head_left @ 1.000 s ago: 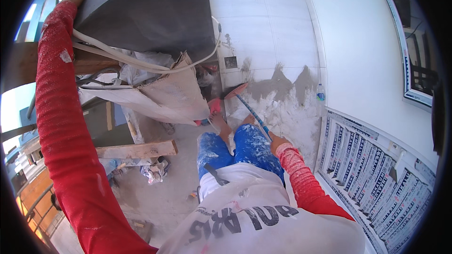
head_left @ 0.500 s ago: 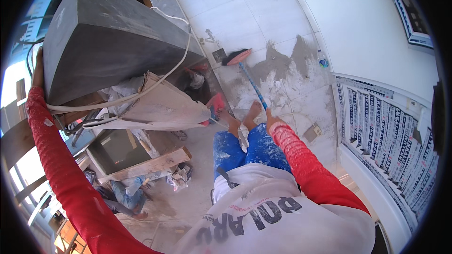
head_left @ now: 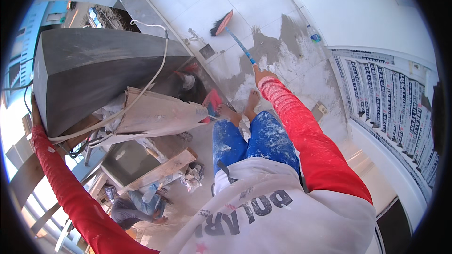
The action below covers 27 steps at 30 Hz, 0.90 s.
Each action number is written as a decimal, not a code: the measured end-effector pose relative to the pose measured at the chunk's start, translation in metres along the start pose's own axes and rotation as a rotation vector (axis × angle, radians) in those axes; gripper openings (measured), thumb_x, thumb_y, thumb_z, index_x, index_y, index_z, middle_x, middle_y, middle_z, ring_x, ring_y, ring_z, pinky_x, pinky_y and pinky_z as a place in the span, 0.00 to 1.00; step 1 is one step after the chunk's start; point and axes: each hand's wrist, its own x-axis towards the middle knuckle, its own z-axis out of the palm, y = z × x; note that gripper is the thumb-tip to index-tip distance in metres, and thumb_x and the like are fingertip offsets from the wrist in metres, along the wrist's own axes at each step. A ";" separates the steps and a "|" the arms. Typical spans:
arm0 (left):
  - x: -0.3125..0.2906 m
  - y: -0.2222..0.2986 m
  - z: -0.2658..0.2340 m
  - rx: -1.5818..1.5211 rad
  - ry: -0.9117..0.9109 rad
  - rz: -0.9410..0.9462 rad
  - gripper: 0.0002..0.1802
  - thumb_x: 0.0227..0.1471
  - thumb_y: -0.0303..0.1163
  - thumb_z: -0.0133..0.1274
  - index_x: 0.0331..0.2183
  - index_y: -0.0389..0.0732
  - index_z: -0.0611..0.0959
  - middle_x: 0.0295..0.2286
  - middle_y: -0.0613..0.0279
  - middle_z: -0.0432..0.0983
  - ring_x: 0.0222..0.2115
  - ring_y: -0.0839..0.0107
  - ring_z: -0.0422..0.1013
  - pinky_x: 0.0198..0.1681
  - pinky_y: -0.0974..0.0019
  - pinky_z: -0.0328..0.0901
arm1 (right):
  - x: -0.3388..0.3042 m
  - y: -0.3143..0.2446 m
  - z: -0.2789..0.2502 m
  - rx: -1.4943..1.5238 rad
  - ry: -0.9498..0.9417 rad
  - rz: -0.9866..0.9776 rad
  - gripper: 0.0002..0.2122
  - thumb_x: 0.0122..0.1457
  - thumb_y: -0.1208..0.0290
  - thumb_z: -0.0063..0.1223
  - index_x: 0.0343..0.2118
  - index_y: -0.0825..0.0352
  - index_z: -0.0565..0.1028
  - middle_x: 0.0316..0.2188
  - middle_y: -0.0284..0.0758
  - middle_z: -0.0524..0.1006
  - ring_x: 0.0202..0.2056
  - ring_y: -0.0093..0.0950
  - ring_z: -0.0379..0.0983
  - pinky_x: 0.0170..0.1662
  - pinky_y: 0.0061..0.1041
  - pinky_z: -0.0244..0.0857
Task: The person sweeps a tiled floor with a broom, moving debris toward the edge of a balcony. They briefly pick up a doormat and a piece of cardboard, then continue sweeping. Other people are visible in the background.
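Broom out ahead on the floor, right hand fingers curled round it! Left hand against the grey block, finger spread unclear. Sweeping, seemingly; the next stroke calls for a firm grip.

Ahead of the right grip, the pale tiled floor offers open room on both sides of the blue-handled broom with a red head and black bristles. To that grip's right, room runs as far as the smooth white wall, with a clear plastic bottle with a blue label near its foot. Leftward, a torn tan cardboard sheet and a looped cream hose obstruct passage. The large dark-grey angular block bars the way right of the left grip, touching it.
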 end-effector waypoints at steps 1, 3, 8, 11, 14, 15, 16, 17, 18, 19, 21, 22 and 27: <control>0.002 0.000 -0.002 -0.002 -0.001 0.004 0.49 0.49 0.71 0.34 0.61 0.45 0.57 0.57 0.59 0.59 0.55 0.64 0.58 0.59 0.66 0.48 | 0.000 0.005 0.016 -0.013 -0.028 -0.028 0.32 0.61 0.44 0.20 0.47 0.66 0.73 0.45 0.51 0.73 0.50 0.48 0.68 0.51 0.41 0.62; 0.007 -0.004 -0.006 -0.025 -0.015 -0.015 0.49 0.50 0.71 0.34 0.61 0.45 0.57 0.57 0.59 0.59 0.56 0.64 0.58 0.59 0.66 0.48 | -0.020 0.037 0.041 -0.074 -0.054 -0.093 0.34 0.61 0.43 0.19 0.45 0.68 0.74 0.45 0.51 0.73 0.50 0.47 0.67 0.52 0.40 0.62; 0.022 -0.015 -0.017 -0.192 -0.092 0.088 0.46 0.53 0.68 0.33 0.60 0.41 0.60 0.53 0.55 0.64 0.51 0.62 0.64 0.55 0.66 0.56 | -0.104 0.144 0.020 -0.338 -0.293 -0.250 0.25 0.61 0.60 0.40 0.62 0.49 0.55 0.50 0.47 0.70 0.50 0.45 0.68 0.54 0.37 0.61; 0.028 -0.020 -0.018 -0.185 -0.062 0.019 0.48 0.52 0.69 0.32 0.61 0.40 0.57 0.56 0.57 0.60 0.55 0.62 0.58 0.59 0.65 0.50 | -0.121 0.170 -0.026 -0.267 -0.314 -0.301 0.28 0.59 0.66 0.43 0.63 0.47 0.53 0.50 0.46 0.70 0.50 0.44 0.69 0.53 0.36 0.61; 0.027 -0.020 -0.017 -0.113 -0.069 0.082 0.49 0.51 0.70 0.32 0.61 0.42 0.55 0.57 0.57 0.57 0.55 0.60 0.58 0.59 0.64 0.49 | -0.094 0.156 -0.051 -0.041 -0.156 -0.323 0.28 0.58 0.67 0.44 0.62 0.52 0.54 0.51 0.46 0.70 0.50 0.43 0.69 0.53 0.36 0.62; 0.024 -0.018 -0.016 -0.094 -0.010 0.088 0.49 0.51 0.71 0.32 0.61 0.42 0.55 0.58 0.57 0.56 0.55 0.60 0.58 0.59 0.64 0.49 | -0.071 0.140 -0.051 0.043 -0.053 -0.317 0.28 0.58 0.68 0.46 0.62 0.53 0.54 0.50 0.49 0.70 0.49 0.44 0.68 0.53 0.34 0.62; 0.022 -0.016 -0.015 -0.161 -0.015 0.047 0.49 0.52 0.70 0.31 0.62 0.42 0.53 0.58 0.57 0.55 0.56 0.59 0.57 0.59 0.63 0.49 | -0.041 0.122 -0.051 0.089 0.025 -0.283 0.28 0.58 0.68 0.45 0.62 0.53 0.53 0.50 0.49 0.70 0.50 0.45 0.68 0.52 0.34 0.62; 0.018 -0.014 -0.013 -0.135 -0.050 0.090 0.49 0.52 0.70 0.31 0.62 0.43 0.53 0.58 0.57 0.55 0.56 0.59 0.57 0.59 0.63 0.49 | -0.006 0.103 -0.050 0.114 0.051 -0.200 0.28 0.58 0.69 0.44 0.63 0.51 0.53 0.50 0.48 0.70 0.50 0.45 0.67 0.52 0.36 0.62; 0.015 -0.010 -0.011 -0.125 -0.047 0.090 0.49 0.52 0.70 0.31 0.62 0.43 0.53 0.58 0.57 0.55 0.56 0.59 0.57 0.59 0.63 0.49 | 0.030 0.086 -0.051 0.237 0.071 -0.128 0.27 0.59 0.66 0.44 0.62 0.49 0.54 0.50 0.48 0.70 0.50 0.46 0.67 0.51 0.38 0.63; 0.011 -0.007 -0.009 -0.117 -0.041 0.090 0.49 0.52 0.70 0.31 0.62 0.43 0.53 0.58 0.57 0.55 0.56 0.59 0.57 0.59 0.63 0.49 | 0.064 0.068 -0.049 0.242 0.100 -0.064 0.27 0.59 0.64 0.44 0.62 0.47 0.54 0.50 0.46 0.70 0.50 0.46 0.67 0.51 0.39 0.63; 0.003 -0.001 -0.008 -0.100 -0.022 0.089 0.49 0.52 0.70 0.31 0.62 0.43 0.53 0.58 0.57 0.55 0.56 0.59 0.57 0.59 0.63 0.50 | 0.103 0.055 -0.039 0.326 0.156 0.097 0.27 0.59 0.65 0.43 0.62 0.46 0.52 0.49 0.48 0.70 0.51 0.45 0.67 0.52 0.38 0.63; -0.001 0.002 -0.007 -0.097 -0.017 0.092 0.49 0.52 0.70 0.31 0.62 0.43 0.53 0.58 0.57 0.55 0.56 0.59 0.57 0.59 0.63 0.50 | 0.107 0.055 -0.032 0.367 0.095 0.097 0.28 0.59 0.65 0.43 0.62 0.46 0.51 0.50 0.48 0.70 0.52 0.45 0.66 0.52 0.38 0.63; -0.008 0.002 -0.012 -0.090 0.010 0.067 0.49 0.52 0.70 0.31 0.62 0.43 0.53 0.58 0.57 0.56 0.56 0.59 0.57 0.59 0.63 0.50 | -0.040 0.141 0.042 0.169 -0.183 0.025 0.39 0.53 0.75 0.45 0.65 0.46 0.41 0.51 0.57 0.67 0.52 0.49 0.66 0.54 0.40 0.61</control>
